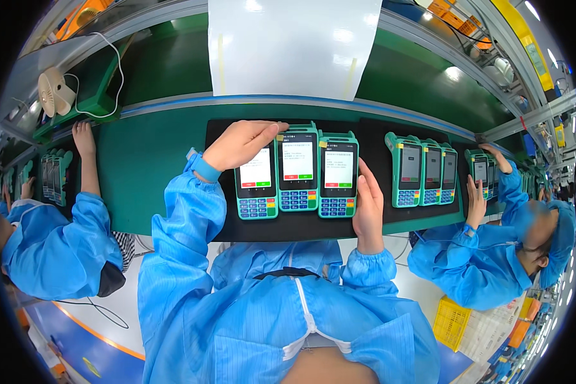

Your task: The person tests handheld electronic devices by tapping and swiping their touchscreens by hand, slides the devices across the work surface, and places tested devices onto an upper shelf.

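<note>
From my remote seat I start at the left hand point(246, 146), its fingers stretched out together over the top of the left terminal point(256, 179) and toward the upper edge of the middle one point(299, 163); I see no closed grip, and can't tell how firmly the fingertips press. It covers part of the left screen, so a dragging palm could set off a stray touch. The middle terminal sits slightly higher than its neighbours, close between them on the black mat point(281, 230); an uneven push could skew the row. Beside it lies the right terminal point(336, 168), with the right hand point(368, 205) loosely cupped, half open, along its outer edge, not wrapped round it. A straying thumb could catch the green button point(345, 185). Farther right, three more terminals point(431, 176) stand close together; a wide elbow swing could knock them.
</note>
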`<move>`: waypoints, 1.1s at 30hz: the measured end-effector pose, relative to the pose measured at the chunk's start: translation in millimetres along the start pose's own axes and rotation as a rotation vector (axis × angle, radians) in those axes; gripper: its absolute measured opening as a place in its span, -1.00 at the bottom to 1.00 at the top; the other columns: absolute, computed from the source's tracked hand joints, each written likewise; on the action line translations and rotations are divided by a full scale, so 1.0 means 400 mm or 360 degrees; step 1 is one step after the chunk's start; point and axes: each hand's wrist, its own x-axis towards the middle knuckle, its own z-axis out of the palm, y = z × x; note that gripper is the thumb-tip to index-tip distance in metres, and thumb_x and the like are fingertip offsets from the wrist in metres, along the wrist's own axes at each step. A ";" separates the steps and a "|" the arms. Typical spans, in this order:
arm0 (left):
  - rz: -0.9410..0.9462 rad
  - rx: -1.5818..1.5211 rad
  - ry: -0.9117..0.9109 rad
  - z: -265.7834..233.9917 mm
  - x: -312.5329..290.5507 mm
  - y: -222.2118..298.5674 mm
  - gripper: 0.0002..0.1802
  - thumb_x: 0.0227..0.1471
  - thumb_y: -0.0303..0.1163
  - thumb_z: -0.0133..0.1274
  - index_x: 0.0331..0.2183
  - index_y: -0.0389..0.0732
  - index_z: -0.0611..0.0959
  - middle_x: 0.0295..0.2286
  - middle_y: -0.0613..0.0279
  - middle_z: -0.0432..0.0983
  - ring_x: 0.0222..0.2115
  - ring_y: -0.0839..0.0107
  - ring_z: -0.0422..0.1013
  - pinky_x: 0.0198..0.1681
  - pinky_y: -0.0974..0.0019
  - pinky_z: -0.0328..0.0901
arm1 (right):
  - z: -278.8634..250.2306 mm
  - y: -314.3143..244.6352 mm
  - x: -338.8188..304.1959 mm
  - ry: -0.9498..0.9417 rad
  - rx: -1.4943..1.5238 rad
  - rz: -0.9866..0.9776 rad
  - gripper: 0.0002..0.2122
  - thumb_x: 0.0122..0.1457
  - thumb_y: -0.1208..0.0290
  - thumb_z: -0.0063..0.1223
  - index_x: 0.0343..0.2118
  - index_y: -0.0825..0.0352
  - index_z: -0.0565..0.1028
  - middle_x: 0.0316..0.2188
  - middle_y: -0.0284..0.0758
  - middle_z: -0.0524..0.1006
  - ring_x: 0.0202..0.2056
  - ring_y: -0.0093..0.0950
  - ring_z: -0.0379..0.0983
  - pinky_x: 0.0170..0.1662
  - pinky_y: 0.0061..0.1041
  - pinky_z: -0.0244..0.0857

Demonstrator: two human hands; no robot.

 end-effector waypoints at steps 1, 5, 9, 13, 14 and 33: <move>-0.0003 0.0002 -0.0008 -0.006 -0.003 0.008 -0.46 0.31 -0.07 -0.25 -0.07 -0.31 0.62 -0.20 -0.11 0.59 -0.18 0.01 0.51 -0.05 0.16 0.35 | 0.000 0.006 -0.013 -0.0022 0.0036 -0.0028 -0.60 0.37 0.44 -0.20 0.22 0.47 0.25 0.06 -0.15 0.46 0.06 -0.46 0.42 0.10 -0.51 0.31; -0.0118 -0.0004 -0.0317 -0.041 -0.032 0.016 -0.52 0.32 -0.21 -0.27 -0.01 -0.35 0.57 -0.06 -0.09 0.53 0.03 0.02 0.40 0.12 0.18 0.25 | 0.013 0.030 -0.042 -0.0041 0.0122 -0.0054 -0.60 0.36 0.49 -0.20 0.23 0.48 0.23 0.09 -0.15 0.43 0.08 -0.45 0.40 0.12 -0.50 0.30; 0.0024 0.0183 -0.0257 -0.028 -0.042 0.051 -0.56 0.30 -0.25 -0.23 -0.03 -0.35 0.58 -0.04 -0.09 0.51 0.13 -0.06 0.28 0.18 0.08 0.17 | 0.025 0.031 -0.042 -0.0038 0.0067 -0.0054 -0.56 0.31 0.55 -0.19 0.25 0.49 0.17 0.13 -0.12 0.38 0.11 -0.43 0.37 0.15 -0.48 0.26; 0.0164 0.0731 0.0162 0.022 -0.088 0.112 -0.66 0.17 -0.36 -0.05 -0.07 -0.31 0.61 0.01 -0.04 0.46 0.16 -0.04 0.23 0.18 0.04 0.15 | 0.022 0.026 -0.038 -0.0131 0.0026 -0.0073 -0.50 0.27 0.61 -0.15 0.27 0.50 0.12 0.13 -0.08 0.37 0.14 -0.40 0.34 0.17 -0.47 0.23; 0.0203 0.0928 0.0299 0.043 -0.104 0.140 -0.67 0.11 -0.40 0.02 -0.08 -0.29 0.61 0.02 -0.02 0.44 0.15 -0.03 0.23 0.17 0.02 0.15 | 0.020 0.023 -0.040 -0.0134 0.0009 -0.0059 -0.50 0.27 0.62 -0.15 0.27 0.50 0.11 0.13 -0.07 0.36 0.15 -0.40 0.33 0.17 -0.47 0.23; -0.0011 0.1136 0.0650 0.286 -0.266 0.173 -0.70 -0.05 -0.39 0.23 -0.18 0.01 0.73 0.24 -0.07 0.11 0.24 -0.19 -0.19 0.22 -0.16 -0.11 | 0.029 0.023 -0.043 -0.0105 -0.0090 -0.0135 -0.51 0.26 0.63 -0.14 0.26 0.50 0.14 0.14 -0.07 0.36 0.15 -0.38 0.33 0.19 -0.45 0.22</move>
